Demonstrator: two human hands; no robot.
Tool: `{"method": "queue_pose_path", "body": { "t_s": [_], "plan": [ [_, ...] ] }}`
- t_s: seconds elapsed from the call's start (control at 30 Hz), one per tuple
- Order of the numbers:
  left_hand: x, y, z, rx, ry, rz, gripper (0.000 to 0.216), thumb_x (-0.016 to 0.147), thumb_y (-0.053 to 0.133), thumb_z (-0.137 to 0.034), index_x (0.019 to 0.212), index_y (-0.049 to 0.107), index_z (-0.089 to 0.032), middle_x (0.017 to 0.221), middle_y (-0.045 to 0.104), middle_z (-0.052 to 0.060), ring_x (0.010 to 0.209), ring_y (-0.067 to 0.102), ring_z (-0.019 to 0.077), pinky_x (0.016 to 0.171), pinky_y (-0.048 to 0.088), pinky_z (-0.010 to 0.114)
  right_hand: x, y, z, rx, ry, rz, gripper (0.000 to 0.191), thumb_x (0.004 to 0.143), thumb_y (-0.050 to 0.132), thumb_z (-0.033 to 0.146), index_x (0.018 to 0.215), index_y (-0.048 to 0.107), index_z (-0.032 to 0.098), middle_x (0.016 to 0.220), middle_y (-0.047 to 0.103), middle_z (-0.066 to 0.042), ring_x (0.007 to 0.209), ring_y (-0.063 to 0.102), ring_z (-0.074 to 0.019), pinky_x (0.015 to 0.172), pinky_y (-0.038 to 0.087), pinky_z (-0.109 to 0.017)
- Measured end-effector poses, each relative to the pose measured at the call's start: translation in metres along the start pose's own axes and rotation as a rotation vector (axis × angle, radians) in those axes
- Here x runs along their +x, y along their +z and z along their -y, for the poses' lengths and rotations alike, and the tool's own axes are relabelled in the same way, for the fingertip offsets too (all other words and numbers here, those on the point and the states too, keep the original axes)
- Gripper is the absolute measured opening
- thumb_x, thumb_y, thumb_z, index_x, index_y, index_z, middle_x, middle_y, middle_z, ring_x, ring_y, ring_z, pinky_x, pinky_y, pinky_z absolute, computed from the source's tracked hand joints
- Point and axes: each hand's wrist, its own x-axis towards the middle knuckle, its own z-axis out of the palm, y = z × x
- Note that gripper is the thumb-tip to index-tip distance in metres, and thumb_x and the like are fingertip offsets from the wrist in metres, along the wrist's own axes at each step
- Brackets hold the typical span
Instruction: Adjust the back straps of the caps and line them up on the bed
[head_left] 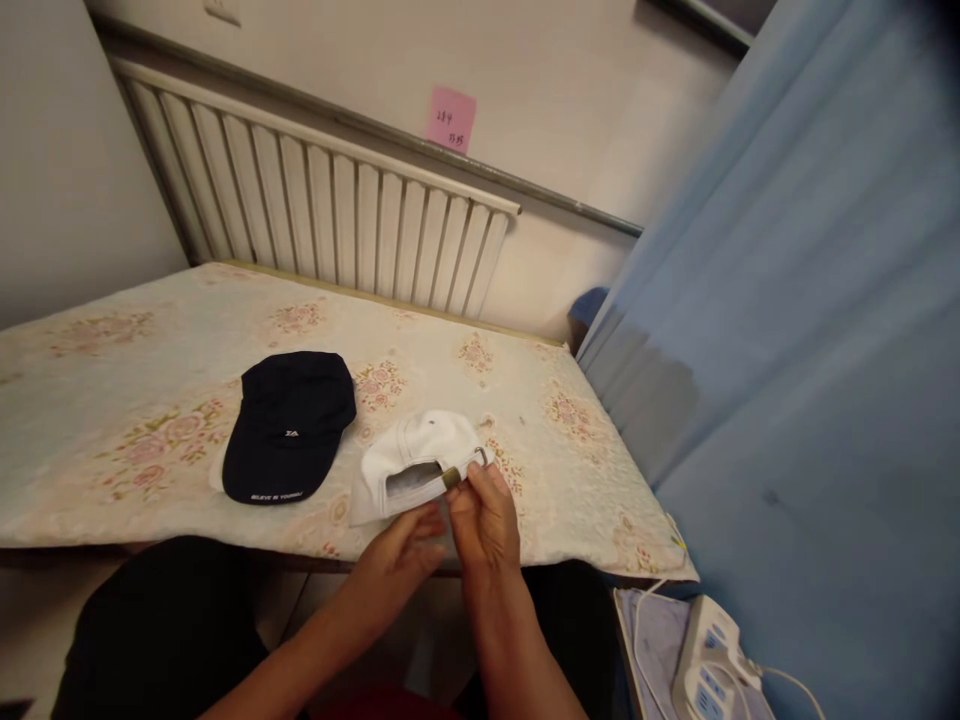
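Observation:
A white cap [420, 455] lies near the front edge of a floral-covered table [135, 400], its back opening turned toward me. My right hand [486, 520] is closed in a pinch on the cap's rear adjusting strap by the metal buckle [480, 460]. My left hand [401, 555] sits just below the cap's back edge, its fingers curled toward the strap and touching it. A dark navy cap [289, 425] with small white lettering rests flat on the table to the left of the white one, untouched.
A white radiator [322, 200] runs along the wall behind the table, with a pink note [451, 118] stuck above it. A blue curtain [787, 350] hangs on the right. A white power strip [709, 660] with a cord lies at the lower right.

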Motion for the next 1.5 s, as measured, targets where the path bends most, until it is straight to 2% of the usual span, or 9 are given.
{"method": "queue_pose_path", "body": {
  "t_s": [0.07,0.17,0.27,0.37,0.57,0.83,1.03,1.17,1.5],
  "plan": [
    [0.004,0.0,-0.002,-0.181,0.036,-0.025,0.047,0.085,0.057,-0.037,0.129,0.05,-0.024,0.141,0.049,0.009,0.132,0.041,0.0256,0.108,0.033,0.04,-0.004,0.0,-0.004,0.032,0.025,0.003,0.027,0.073,0.067,0.011,0.098,0.061,0.019,0.09,0.07,-0.002,0.083,0.066,-0.0134,0.08,0.052,-0.028],
    [0.011,0.004,-0.01,-0.41,0.052,-0.103,0.046,0.086,0.057,-0.035,0.131,0.049,-0.026,0.138,0.052,0.006,0.132,0.041,0.0237,0.112,0.026,0.039,-0.01,0.0,-0.011,0.069,0.064,0.012,0.035,0.073,0.066,0.009,0.106,0.06,0.02,0.088,0.07,-0.001,0.079,0.066,-0.0127,0.074,0.052,-0.026],
    [0.021,0.007,-0.024,-0.627,0.078,-0.133,0.039,0.087,0.057,-0.031,0.126,0.053,-0.024,0.127,0.06,0.006,0.125,0.048,0.022,0.109,0.032,0.038,-0.013,0.002,-0.015,0.085,0.084,0.015,0.037,0.074,0.065,0.008,0.108,0.06,0.02,0.09,0.071,-0.001,0.078,0.066,-0.0122,0.067,0.051,-0.023],
    [0.034,0.004,-0.04,-0.769,0.086,-0.156,0.022,0.087,0.058,-0.027,0.108,0.061,-0.022,0.111,0.067,0.004,0.115,0.056,0.0198,0.103,0.04,0.034,-0.016,0.003,-0.017,0.071,0.087,-0.016,0.037,0.073,0.066,0.009,0.108,0.061,0.021,0.095,0.071,-0.002,0.08,0.066,-0.0128,0.063,0.05,-0.022],
    [0.052,-0.005,-0.061,-0.981,0.107,-0.283,0.014,0.085,0.055,-0.011,0.095,0.062,-0.019,0.092,0.066,0.003,0.093,0.063,0.0132,0.094,0.047,0.025,-0.015,0.001,-0.016,0.106,0.085,-0.061,0.036,0.071,0.069,0.011,0.105,0.063,0.019,0.095,0.072,-0.003,0.078,0.065,-0.0137,0.068,0.052,-0.026],
    [0.055,-0.005,-0.056,-1.014,0.091,-0.253,0.02,0.088,0.048,-0.009,0.095,0.065,-0.014,0.099,0.067,0.007,0.096,0.063,0.014,0.093,0.048,0.026,-0.007,-0.009,-0.011,0.26,0.103,-0.126,0.034,0.076,0.067,0.013,0.109,0.062,0.019,0.1,0.072,-0.004,0.09,0.066,-0.0133,0.076,0.052,-0.025],
    [0.052,0.009,-0.047,-0.807,0.05,-0.148,0.027,0.083,0.062,-0.019,0.109,0.065,-0.019,0.108,0.069,0.005,0.105,0.061,0.0197,0.095,0.046,0.03,-0.007,-0.011,-0.014,0.177,0.053,-0.112,0.038,0.075,0.068,0.014,0.112,0.061,0.02,0.108,0.071,-0.006,0.096,0.066,-0.0165,0.088,0.051,-0.032],
    [0.051,0.013,-0.042,-0.746,0.039,-0.196,0.029,0.081,0.065,-0.018,0.11,0.066,-0.018,0.106,0.071,0.006,0.107,0.061,0.0205,0.096,0.045,0.03,-0.009,-0.01,-0.013,0.174,0.049,-0.072,0.036,0.078,0.066,0.019,0.113,0.061,0.019,0.107,0.071,-0.006,0.1,0.066,-0.019,0.097,0.047,-0.038],
    [0.049,0.001,-0.048,-0.857,0.064,-0.214,0.032,0.083,0.062,-0.015,0.114,0.064,-0.018,0.109,0.07,0.006,0.11,0.061,0.0217,0.098,0.047,0.033,-0.003,-0.009,-0.005,0.313,0.123,-0.257,0.023,0.089,0.05,0.022,0.106,0.063,0.017,0.102,0.073,-0.006,0.105,0.065,-0.0145,0.102,0.045,-0.035]
  ]
}}
